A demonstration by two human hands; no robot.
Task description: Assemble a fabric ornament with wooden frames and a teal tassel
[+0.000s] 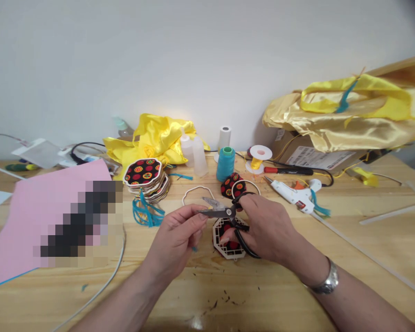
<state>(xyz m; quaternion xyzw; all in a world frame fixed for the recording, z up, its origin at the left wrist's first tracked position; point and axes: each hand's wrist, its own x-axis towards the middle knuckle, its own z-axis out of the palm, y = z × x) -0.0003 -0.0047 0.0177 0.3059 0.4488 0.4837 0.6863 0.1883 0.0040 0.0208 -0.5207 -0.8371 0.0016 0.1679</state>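
Observation:
My right hand [268,223] grips a pair of scissors [230,213] with black looped handles, blades spread and pointing left. The blades reach the fingertips of my left hand [183,233], which is pinched closed. A bit of yellow shows at those fingertips and a teal end [194,249] pokes out below, like a small tassel mostly hidden in the hand. Under the scissors lies an octagonal wooden lattice frame [224,251] over dark red-patterned fabric. Behind it are a patterned fabric piece [232,184] and a thin wooden outline frame [197,189].
Left of centre stand a stack of patterned pieces [143,173] and several teal tassels [147,212]. A teal thread cone [225,165], yellow thread spool [257,161], soldering-iron-like tool [288,171] and glue gun [292,193] lie behind. Pink sheet [55,198] at left; golden cloth [332,124] covers a box.

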